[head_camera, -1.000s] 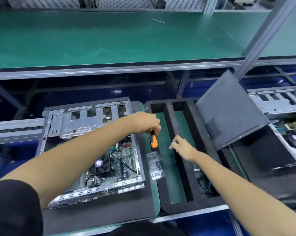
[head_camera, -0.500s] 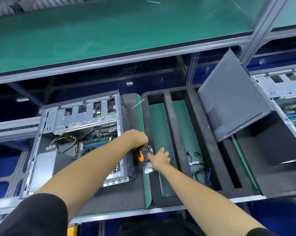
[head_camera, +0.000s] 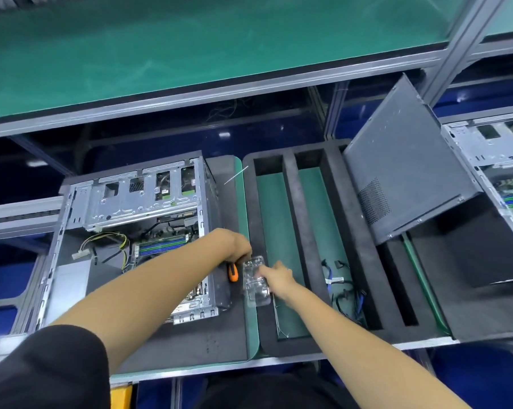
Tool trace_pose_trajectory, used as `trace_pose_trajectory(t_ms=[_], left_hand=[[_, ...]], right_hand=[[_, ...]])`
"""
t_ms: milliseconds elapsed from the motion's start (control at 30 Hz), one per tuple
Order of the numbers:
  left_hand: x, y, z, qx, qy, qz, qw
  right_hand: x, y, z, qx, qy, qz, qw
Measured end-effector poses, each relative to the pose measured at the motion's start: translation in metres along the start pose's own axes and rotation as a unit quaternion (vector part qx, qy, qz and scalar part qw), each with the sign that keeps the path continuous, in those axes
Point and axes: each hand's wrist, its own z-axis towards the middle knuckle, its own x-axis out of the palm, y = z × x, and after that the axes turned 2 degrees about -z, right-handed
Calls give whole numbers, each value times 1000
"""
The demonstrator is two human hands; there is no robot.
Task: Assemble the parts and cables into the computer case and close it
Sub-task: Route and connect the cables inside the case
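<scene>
Fetching screws: left hand (head_camera: pixel 234 246) gripping screwdriver (head_camera: pixel 233 271), right hand (head_camera: pixel 274 278) fingers reaching into clear box (head_camera: pixel 256 286); next, probably pinching one out.

No readable text, label, brand or number anywhere, any marks on the computer case (head_camera: pixel 137 202) were too blurred

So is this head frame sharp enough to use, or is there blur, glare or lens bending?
Head view: wide-angle bending bows the shelf rail; the right hand is slightly smeared over the clear plastic tray; faint sheen on the green shelf mat; the open computer case reads clearly.
</scene>
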Motion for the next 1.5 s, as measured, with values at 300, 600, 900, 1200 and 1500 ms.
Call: trace_pose_trajectory(t_ms=[300, 600, 900, 1200, 1500], left_hand=[[7, -13, 11, 51, -36, -141, 988], [21, -62, 28, 56, -48, -163, 984], [22, -94, 37, 23, -155, -144, 977], [40, -88, 40, 56, -225, -120, 965], [34, -106, 61, 13, -252, -81, 964]], right_hand=[[-28, -21, -7, 1, 47, 107, 993], [-42, -23, -13, 13, 13, 137, 990], [-28, -23, -15, 20, -58, 239, 969], [-30, -32, -20, -1, -189, 177, 966], [-55, -28, -11, -8, -95, 159, 983]])
